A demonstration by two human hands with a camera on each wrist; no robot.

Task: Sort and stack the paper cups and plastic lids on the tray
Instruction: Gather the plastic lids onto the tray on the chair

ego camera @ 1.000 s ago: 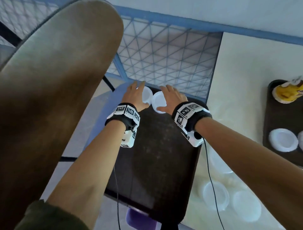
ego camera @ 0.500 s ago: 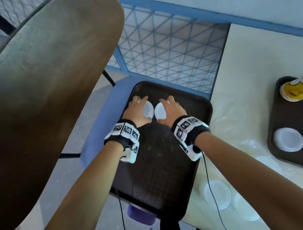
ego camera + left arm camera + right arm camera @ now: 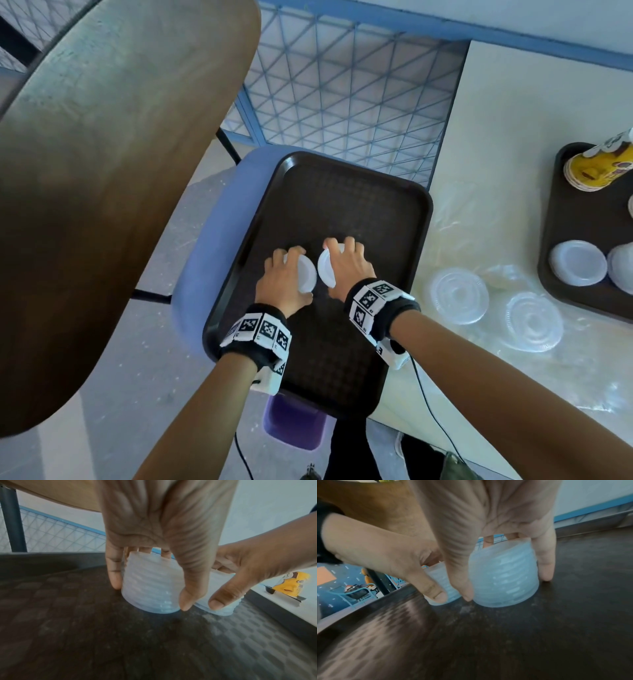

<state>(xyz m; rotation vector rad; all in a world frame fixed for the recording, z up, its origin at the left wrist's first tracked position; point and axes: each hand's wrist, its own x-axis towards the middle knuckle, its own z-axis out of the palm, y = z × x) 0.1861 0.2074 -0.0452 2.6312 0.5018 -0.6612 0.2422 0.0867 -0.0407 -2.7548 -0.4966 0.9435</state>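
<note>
Two stacks of white plastic lids stand side by side near the middle of the dark tray [image 3: 394,212], and each hand is clamped on one. The left hand [image 3: 284,286] grips the left lid stack [image 3: 306,275] from above, fingers down one side and thumb down the other; the right hand [image 3: 347,270] holds the right lid stack [image 3: 325,272] the same way. The stacks sit just beside each other, thumbs nearly meeting between them. Bare tray floor lies open on every side, with the raised rim well apart from both stacks.

The wrist views show what the head view hides (the ribbed sides of the stacks): both bases rest flat on the tray, the left stack at [image 3: 150,588], the right at [image 3: 503,577]. Only the head view shows the loose clear lids [image 3: 457,296] on the table [image 3: 513,137] and a second tray [image 3: 582,301] with yellow paper cups [image 3: 596,169].
</note>
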